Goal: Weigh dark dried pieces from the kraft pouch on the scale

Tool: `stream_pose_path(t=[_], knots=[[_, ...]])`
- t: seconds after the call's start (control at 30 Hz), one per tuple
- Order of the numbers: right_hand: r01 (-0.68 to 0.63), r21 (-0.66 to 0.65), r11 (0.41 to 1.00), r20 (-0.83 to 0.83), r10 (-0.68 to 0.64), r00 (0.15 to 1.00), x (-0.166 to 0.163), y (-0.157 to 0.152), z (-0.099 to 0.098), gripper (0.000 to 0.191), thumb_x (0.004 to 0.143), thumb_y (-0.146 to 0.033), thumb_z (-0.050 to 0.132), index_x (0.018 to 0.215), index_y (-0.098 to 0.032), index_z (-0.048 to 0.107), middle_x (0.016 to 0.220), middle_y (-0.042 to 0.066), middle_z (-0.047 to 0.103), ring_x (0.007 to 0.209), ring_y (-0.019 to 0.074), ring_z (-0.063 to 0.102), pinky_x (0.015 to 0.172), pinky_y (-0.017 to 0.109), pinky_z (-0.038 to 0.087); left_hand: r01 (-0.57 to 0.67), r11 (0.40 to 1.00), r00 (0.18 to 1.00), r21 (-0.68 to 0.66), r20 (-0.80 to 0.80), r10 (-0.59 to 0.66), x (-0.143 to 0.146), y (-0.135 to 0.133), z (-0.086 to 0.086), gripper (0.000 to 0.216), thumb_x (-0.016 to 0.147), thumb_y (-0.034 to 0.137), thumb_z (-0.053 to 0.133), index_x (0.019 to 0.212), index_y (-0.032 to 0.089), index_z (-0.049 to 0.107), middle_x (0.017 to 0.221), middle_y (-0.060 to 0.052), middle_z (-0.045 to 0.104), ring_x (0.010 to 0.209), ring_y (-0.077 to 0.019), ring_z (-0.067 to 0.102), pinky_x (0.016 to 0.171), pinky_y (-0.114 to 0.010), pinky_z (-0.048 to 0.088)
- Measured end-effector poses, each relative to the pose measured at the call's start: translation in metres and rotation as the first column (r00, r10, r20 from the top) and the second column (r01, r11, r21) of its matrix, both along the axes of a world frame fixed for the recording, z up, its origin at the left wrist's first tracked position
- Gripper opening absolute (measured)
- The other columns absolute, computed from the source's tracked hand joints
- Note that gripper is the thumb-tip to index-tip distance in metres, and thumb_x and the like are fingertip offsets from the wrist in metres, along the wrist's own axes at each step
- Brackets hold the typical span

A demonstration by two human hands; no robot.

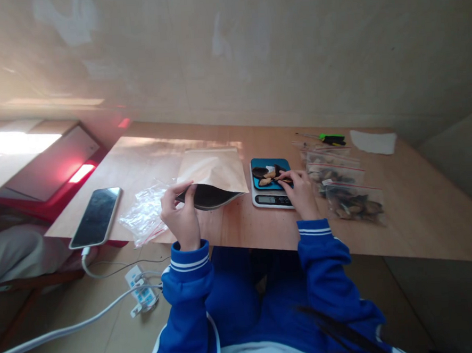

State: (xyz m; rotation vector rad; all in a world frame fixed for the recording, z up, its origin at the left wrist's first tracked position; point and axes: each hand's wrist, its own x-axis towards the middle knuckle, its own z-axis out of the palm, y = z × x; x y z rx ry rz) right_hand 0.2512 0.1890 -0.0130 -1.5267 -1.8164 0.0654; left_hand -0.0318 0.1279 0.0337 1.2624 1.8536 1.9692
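My left hand pinches the open mouth of a large tan paper pouch that lies on the wooden table. My right hand rests at the right side of a small digital scale with a blue platform, its fingers on one of the dark dried pieces piled there. Both sleeves are blue with white stripes.
A phone on a charging cable lies at the table's left, next to a heap of clear zip bags. Filled zip bags lie right of the scale, a green tool and white paper behind. A power strip is on the floor.
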Motion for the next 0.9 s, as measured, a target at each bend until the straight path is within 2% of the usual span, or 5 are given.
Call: stream_pose_path(t=[0.27,0.37,0.5,0.73,0.9], knots=[[-0.009,0.123,0.992,-0.085,0.019,0.996,-0.033,-0.051,0.032,0.019,0.090,-0.027,0.054,0.104,-0.021,0.067,0.124,0.014,0.059,0.119,0.0294,0.053,0.104,0.051,0.037,0.060,0.997,0.998,-0.040,0.006,-0.060,0.003,0.002,0.002,0.008,0.076,0.029,0.070,0.081,0.023,0.073,0.080,0.000,0.072,0.082,-0.0162,0.062,0.071,-0.027,0.047],[-0.232,0.128,0.964,-0.235,0.256,0.938,-0.067,-0.082,0.052,0.020,0.092,-0.016,0.049,0.097,-0.024,0.067,0.109,0.008,0.066,0.107,0.0231,0.061,0.097,0.041,0.046,0.086,0.996,0.996,-0.033,0.024,-0.085,0.008,0.003,0.002,0.008,0.075,0.028,0.071,0.081,0.023,0.074,0.079,0.000,0.072,0.082,-0.0166,0.062,0.073,-0.028,0.048],[-0.491,0.172,0.854,-0.324,0.520,0.790,-0.111,-0.099,0.067,0.030,0.091,-0.007,0.040,0.096,-0.023,0.065,0.103,0.004,0.071,0.101,0.0180,0.065,0.092,0.035,0.052,0.119,0.993,0.993,-0.012,0.018,-0.119,0.014,0.001,0.004,0.009,0.075,0.029,0.072,0.081,0.022,0.074,0.078,-0.001,0.072,0.083,-0.0170,0.063,0.074,-0.029,0.050],[-0.420,-0.205,0.884,-0.025,0.424,0.905,-0.152,-0.081,0.070,0.035,0.087,0.000,0.038,0.112,-0.007,0.062,0.117,0.019,0.065,0.113,0.0285,0.061,0.096,0.043,0.052,0.079,0.997,0.997,0.021,0.016,-0.079,0.021,-0.014,-0.003,0.011,0.075,0.030,0.073,0.082,0.022,0.074,0.080,-0.001,0.072,0.082,-0.0165,0.063,0.075,-0.030,0.052],[-0.486,-0.286,0.826,-0.141,0.466,0.874,-0.173,-0.048,0.065,0.027,0.084,0.002,0.049,0.104,-0.005,0.065,0.102,0.016,0.073,0.099,0.0288,0.069,0.092,0.042,0.054,0.072,0.996,0.997,0.058,-0.038,-0.070,0.028,-0.031,-0.007,0.006,0.076,0.025,0.072,0.081,0.023,0.075,0.079,0.000,0.072,0.083,-0.0167,0.062,0.078,-0.031,0.051]])
